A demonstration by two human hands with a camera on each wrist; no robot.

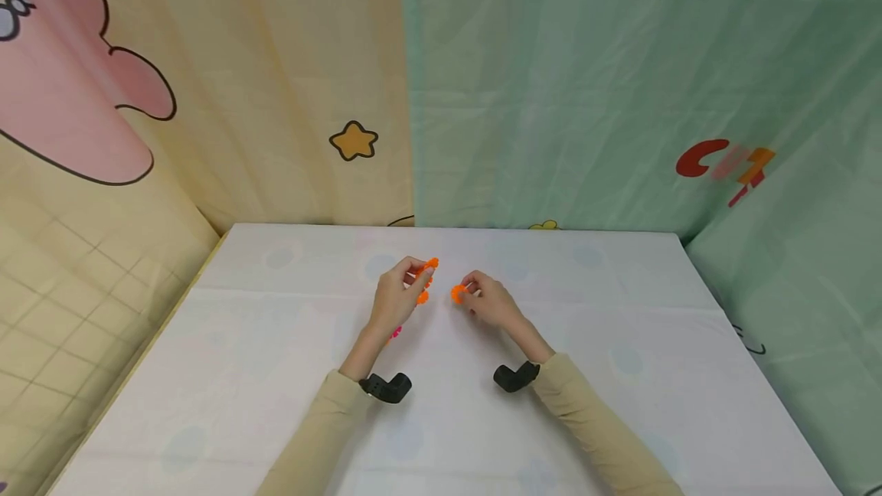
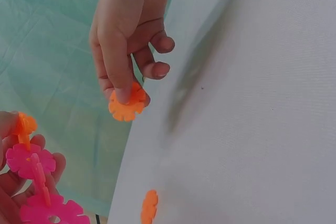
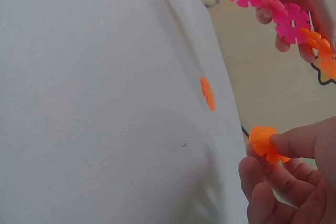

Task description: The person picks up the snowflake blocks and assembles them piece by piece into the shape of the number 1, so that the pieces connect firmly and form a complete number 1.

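My left hand (image 1: 395,298) grips a chain of linked flower-shaped plastic discs, with pink discs (image 3: 292,23) in its middle and orange ones toward its ends. In the head view a bit of pink (image 1: 396,332) shows below that hand. Between thumb and fingertips my right hand (image 1: 492,301) pinches one orange flower-shaped disc (image 2: 127,103), held level with the left hand and apart from the chain. Another orange disc (image 3: 208,93) lies on the table, seen nearly edge-on in both wrist views.
A white cloth covers the table (image 1: 586,419). Behind it hang a yellow curtain (image 1: 289,83) and a green curtain (image 1: 551,83). Each wrist wears a black camera, one on the left (image 1: 387,388) and one on the right (image 1: 515,377).
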